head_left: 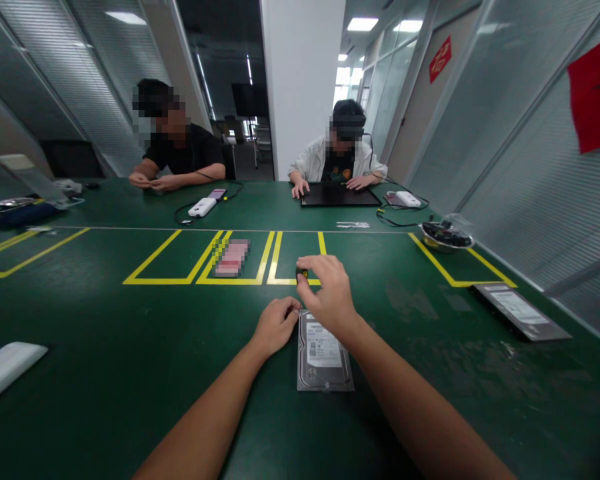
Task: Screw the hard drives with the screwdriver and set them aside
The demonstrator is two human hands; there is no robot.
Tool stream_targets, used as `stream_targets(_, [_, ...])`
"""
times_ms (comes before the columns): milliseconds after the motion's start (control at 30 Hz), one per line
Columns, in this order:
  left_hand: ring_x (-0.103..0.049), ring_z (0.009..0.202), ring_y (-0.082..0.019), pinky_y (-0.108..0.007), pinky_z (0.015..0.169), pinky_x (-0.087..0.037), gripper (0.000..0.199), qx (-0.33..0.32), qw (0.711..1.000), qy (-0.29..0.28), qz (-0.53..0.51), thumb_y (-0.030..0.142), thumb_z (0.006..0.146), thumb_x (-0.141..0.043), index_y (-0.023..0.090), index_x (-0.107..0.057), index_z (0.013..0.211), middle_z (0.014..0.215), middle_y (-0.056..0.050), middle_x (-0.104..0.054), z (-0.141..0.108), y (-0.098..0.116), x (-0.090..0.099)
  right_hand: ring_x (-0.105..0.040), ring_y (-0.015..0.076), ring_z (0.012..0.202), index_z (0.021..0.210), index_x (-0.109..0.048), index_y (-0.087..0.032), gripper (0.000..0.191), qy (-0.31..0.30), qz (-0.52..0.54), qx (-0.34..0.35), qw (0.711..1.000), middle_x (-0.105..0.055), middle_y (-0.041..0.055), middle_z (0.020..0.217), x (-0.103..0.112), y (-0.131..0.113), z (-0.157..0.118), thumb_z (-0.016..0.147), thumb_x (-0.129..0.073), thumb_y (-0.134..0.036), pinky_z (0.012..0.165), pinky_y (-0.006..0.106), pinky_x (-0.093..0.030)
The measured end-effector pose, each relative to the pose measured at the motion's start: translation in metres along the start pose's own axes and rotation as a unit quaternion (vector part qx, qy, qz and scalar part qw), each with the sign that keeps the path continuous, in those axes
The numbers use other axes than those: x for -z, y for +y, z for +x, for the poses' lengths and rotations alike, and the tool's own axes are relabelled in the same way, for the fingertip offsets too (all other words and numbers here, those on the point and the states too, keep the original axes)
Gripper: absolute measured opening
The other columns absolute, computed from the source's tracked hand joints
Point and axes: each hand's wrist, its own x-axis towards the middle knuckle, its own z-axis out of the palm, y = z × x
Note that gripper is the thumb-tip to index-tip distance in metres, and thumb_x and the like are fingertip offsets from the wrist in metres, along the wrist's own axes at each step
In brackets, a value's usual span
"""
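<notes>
Fingers of our right hand (327,290) pinch a small black-and-yellow object (301,273) near the far end of the hard drive (324,377). Drive lies flat on the green table (180,373) before us, label (323,347) up. Our left hand (277,325) sits half curled at the drive's far left corner; can't tell if it grips anything. Second metal unit (523,313) well off right.

Bare left forearm (215,407) and bare right forearm (410,393), both tapering smoothly towards slim, bare wrists (260,345).

An office, judging by the glass partitions (403,63), blinds (535,200) and ceiling lights (363,25)
</notes>
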Motion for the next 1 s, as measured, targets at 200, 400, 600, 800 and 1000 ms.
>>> stream_targets(200, [-0.057, 0.082, -0.021, -0.032, 0.074, -0.039, 0.014, 0.006, 1.0, 0.008, 0.001, 0.023, 0.088, -0.046, 0.021, -0.059, 0.084, 0.086, -0.002, -0.067, -0.0003, -0.0006, -0.0005, -0.054, 0.023, 0.092, 0.092, -0.063, -0.022, 0.021, -0.005, -0.032, -0.028, 0.999, -0.061, 0.0065, 0.095, 0.0015, 0.0004, -0.0009, 0.079, -0.069, -0.038, 0.083, 0.04, -0.045])
stream_targets(400, [-0.056, 0.082, -0.021, -0.032, 0.073, -0.038, 0.014, 0.003, 1.0, 0.012, 0.0, 0.022, 0.088, -0.045, 0.021, -0.058, 0.084, 0.085, -0.002, -0.067, -0.0012, -0.002, -0.0014, -0.055, 0.022, 0.09, 0.087, -0.059, -0.022, 0.008, -0.004, -0.032, -0.022, 0.999, -0.063, 0.0045, 0.09, 0.0018, -0.0003, 0.0002, 0.083, -0.063, -0.027, 0.083, 0.038, -0.043])
stream_targets(600, [-0.056, 0.082, -0.021, -0.033, 0.075, -0.038, 0.016, -0.005, 1.0, 0.008, -0.009, 0.021, 0.09, -0.045, 0.021, -0.06, 0.089, 0.091, -0.001, -0.068, -0.001, -0.0025, -0.0008, -0.058, 0.0213, 0.1, 0.097, -0.061, -0.021, 0.016, 0.002, 0.015, 0.003, 1.0, -0.069, 0.0042, 0.103, 0.0004, 0.0004, 0.0006, 0.082, -0.058, -0.016, 0.091, 0.039, -0.043])
stream_targets(800, [-0.055, 0.08, -0.02, -0.032, 0.072, -0.037, 0.014, -0.001, 1.0, 0.014, -0.008, 0.021, 0.089, -0.045, 0.02, -0.058, 0.083, 0.084, -0.001, -0.066, -0.0019, -0.0017, -0.0011, -0.056, 0.0224, 0.093, 0.092, -0.062, -0.02, 0.016, -0.007, -0.017, -0.022, 1.0, -0.063, 0.0066, 0.097, 0.0016, 0.0006, 0.001, 0.081, -0.067, -0.031, 0.085, 0.038, -0.045])
stream_targets(1000, [-0.055, 0.082, -0.021, -0.031, 0.073, -0.037, 0.014, 0.0, 1.0, 0.014, -0.009, 0.022, 0.089, -0.045, 0.02, -0.059, 0.085, 0.086, -0.001, -0.066, -0.0014, -0.0023, -0.0018, -0.056, 0.0223, 0.094, 0.097, -0.06, -0.021, 0.014, -0.006, -0.001, -0.016, 1.0, -0.067, 0.0048, 0.097, 0.0, 0.0008, 0.0015, 0.083, -0.058, -0.018, 0.086, 0.038, -0.044])
